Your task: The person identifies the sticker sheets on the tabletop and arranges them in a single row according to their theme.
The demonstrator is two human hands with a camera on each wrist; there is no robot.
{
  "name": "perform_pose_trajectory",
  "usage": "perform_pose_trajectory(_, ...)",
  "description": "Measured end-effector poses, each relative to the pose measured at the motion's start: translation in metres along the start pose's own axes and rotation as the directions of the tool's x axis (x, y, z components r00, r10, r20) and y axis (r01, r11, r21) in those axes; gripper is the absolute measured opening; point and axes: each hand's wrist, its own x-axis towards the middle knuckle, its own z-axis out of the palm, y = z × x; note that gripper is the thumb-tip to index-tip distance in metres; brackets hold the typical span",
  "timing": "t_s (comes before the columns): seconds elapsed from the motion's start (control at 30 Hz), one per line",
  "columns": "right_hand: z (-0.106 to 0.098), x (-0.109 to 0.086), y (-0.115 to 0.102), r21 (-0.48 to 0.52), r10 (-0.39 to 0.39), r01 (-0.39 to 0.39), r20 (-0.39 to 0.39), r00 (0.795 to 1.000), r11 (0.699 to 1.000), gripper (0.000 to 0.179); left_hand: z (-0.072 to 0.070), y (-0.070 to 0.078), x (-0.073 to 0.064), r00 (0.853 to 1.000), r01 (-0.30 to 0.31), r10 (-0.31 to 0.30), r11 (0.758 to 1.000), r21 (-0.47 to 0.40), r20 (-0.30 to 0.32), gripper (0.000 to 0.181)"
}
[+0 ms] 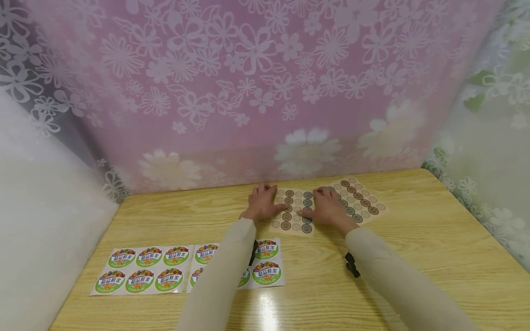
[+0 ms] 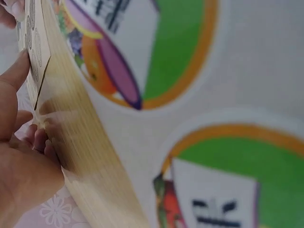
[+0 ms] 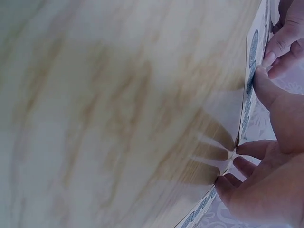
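Note:
A cream sheet of round brown and dark stickers (image 1: 292, 218) lies near the back of the table, between both hands. My left hand (image 1: 262, 203) is at its left edge, with the thumb stretched over the sheet. At the right edge is my right hand (image 1: 328, 209), its thumb also on the sheet and pointing inward. In the right wrist view, the right hand's other fingertips (image 3: 224, 184) touch the tabletop along the sheet's edge. Thumb and fingers of the left hand (image 2: 23, 156) stand apart in the left wrist view.
A second sheet of round stickers (image 1: 364, 201) lies slanted to the right, partly behind the right hand. Front left are two sheets of green fruit labels (image 1: 141, 270) (image 1: 267, 259), the nearer one partly covered by the left sleeve (image 1: 221, 276). A floral curtain (image 1: 248, 92) hangs behind the wooden table (image 1: 418, 220).

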Motion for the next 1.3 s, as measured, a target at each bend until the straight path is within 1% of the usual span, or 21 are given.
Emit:
perform_pose_trajectory(0.3, 0.0, 0.0, 0.0, -0.001, -0.01, 0.01, 0.015, 1.0, 1.0, 0.086, -0.003, 0.0, 0.001, 0.997, -0.01, 0.008, 1.0, 0.028, 0.071, 0.071)
perform_pose_trajectory(0.6, 0.0, -0.001, 0.0, -0.031, -0.025, 0.026, 0.024, 0.999, 0.999, 0.085, -0.008, 0.0, 0.0, 0.993, -0.032, 0.023, 0.997, 0.073, 0.118, 0.075)
perform_pose_trajectory(0.77, -0.001, -0.001, 0.001, -0.038, -0.023, 0.023, 0.022, 1.0, 0.999, 0.084, -0.009, 0.002, 0.0, 0.991, -0.051, 0.035, 0.991, 0.121, 0.132, 0.075)
perform_pose_trajectory(0.97, -0.002, -0.002, 0.0, -0.044, -0.03, 0.03, 0.002, 1.0, 0.999, 0.081, -0.008, 0.002, -0.001, 0.992, -0.077, 0.06, 0.983, 0.164, 0.107, 0.07)
perform_pose_trajectory(1.07, 0.0, -0.002, 0.0, -0.031, -0.024, 0.023, -0.016, 1.0, 0.999, 0.08, -0.006, 0.003, -0.002, 0.994, -0.082, 0.068, 0.981, 0.175, 0.087, 0.068)
perform_pose_trajectory(1.2, 0.004, -0.004, -0.001, -0.007, -0.024, 0.024, -0.053, 0.998, 1.0, 0.079, -0.002, 0.004, -0.003, 0.996, -0.078, 0.071, 0.98, 0.183, 0.046, 0.065)
perform_pose_trajectory(1.3, 0.006, -0.004, -0.001, -0.005, -0.033, 0.033, -0.085, 0.996, 0.999, 0.077, 0.002, 0.006, -0.004, 0.998, -0.065, 0.065, 0.985, 0.159, 0.004, 0.062)
